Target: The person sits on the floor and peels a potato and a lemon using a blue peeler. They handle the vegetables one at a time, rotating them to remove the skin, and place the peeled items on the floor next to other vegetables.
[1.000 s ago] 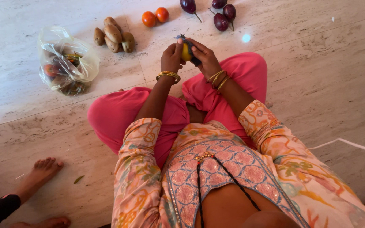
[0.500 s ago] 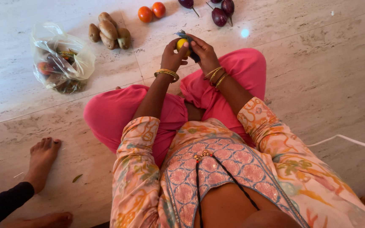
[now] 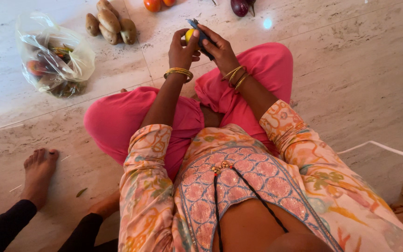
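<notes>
We sit cross-legged on a pale, veined stone floor, and both our hands are raised in front of our knees. Our left hand is curled around a small, round yellow fruit, smooth-skinned, with the fingers wrapped behind it and the thumb up along its side. Our right hand is closed on a dark peeler with a slim handle, and its blue-grey head sticks up just above the fruit. The tool lies against the right side of the fruit, so the two hands almost touch around it. Thin gold bangles ring the left wrist, and more of them sit on the right.

Beyond our hands and to the left lies a cluster of brown, lumpy potatoes. Further left sits a crinkled clear plastic bag with vegetables of mixed colour showing through it. Straight ahead, at the top edge, we see two glossy red-orange tomatoes, cut off by the frame. Just to the right of them is a shiny dark purple aubergine. Well behind our left hand, beside our bright pink trouser knee, another person's bare foot rests flat on the stone, with a black sleeve or trouser leg beside it.
</notes>
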